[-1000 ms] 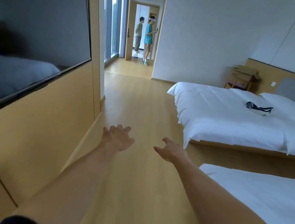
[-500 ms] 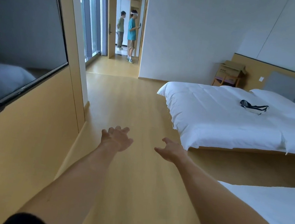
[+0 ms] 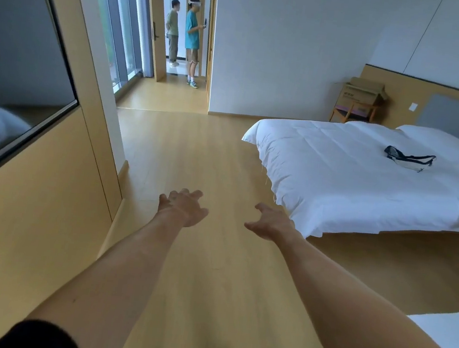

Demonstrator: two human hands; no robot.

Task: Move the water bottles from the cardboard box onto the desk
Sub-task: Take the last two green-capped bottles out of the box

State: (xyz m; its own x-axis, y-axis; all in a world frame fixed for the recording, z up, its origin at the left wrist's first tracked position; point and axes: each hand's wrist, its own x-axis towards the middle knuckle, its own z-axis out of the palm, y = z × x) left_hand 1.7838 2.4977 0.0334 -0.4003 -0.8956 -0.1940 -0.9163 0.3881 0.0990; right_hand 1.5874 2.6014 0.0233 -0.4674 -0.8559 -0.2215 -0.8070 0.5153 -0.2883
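Both arms stretch straight forward over the wooden floor [image 3: 196, 155], bare from the dark short sleeves at the bottom edge. The left hand [image 3: 182, 207] has its back turned up and its fingers spread and relaxed, and it holds nothing. The right hand [image 3: 270, 220] is turned with the thumb side up, its fingers loosely extended, and it is also empty. The two hands are near each other but do not touch. Before them a wide strip of floor runs to the far end of the room. On the left this strip is bordered by a wood-panelled wall [image 3: 28, 221] that carries a dark screen [image 3: 12, 75], and on the right by the foot of a bed with a white cover [image 3: 365, 184]. A corner of a second white bed [image 3: 451, 337] shows at the lower right. The cardboard box [image 3: 362, 93] stands on a wooden chair [image 3: 353, 112] in the far right corner, beside the headboard and well apart from both hands. Its top flaps are open, but what is inside cannot be seen from here. A small dark and white bag [image 3: 409, 159] lies on the first bed. Beyond the tall windows [image 3: 116, 29], two people [image 3: 183, 35] stand in an open doorway at the far end.
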